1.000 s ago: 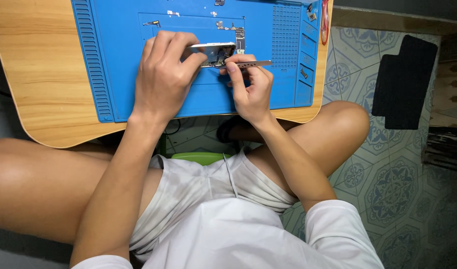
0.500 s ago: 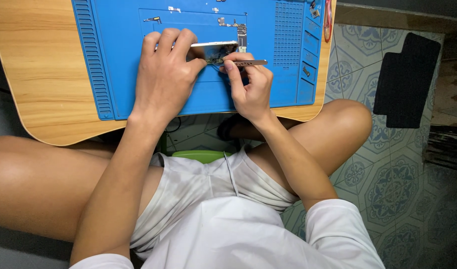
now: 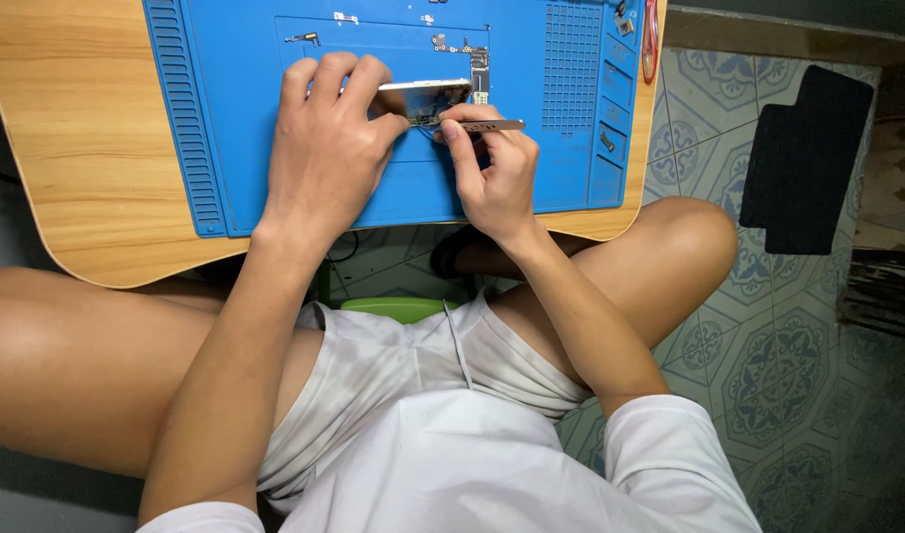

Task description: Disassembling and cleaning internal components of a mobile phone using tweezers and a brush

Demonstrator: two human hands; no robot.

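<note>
1. Blue silicone repair mat [image 3: 275,148] lay on your wooden lap table [image 3: 77,128]; compared with a second before, both hands had kept the same place near the mat's middle.
2. Your left hand [image 3: 324,148] stayed curled over the opened phone body [image 3: 428,99], fingers closed on its near edge, pinning it to the mat.
3. Your right hand [image 3: 492,173] still pinched the metal tweezers [image 3: 487,126], tips at the phone's right corner; the tweezers had barely shifted.
4. Small loose parts [image 3: 462,47] stayed along the mat's top, well apart from your hands.
5. Judging by that stillness, you were at fine work inside the phone, not moving it.
</note>
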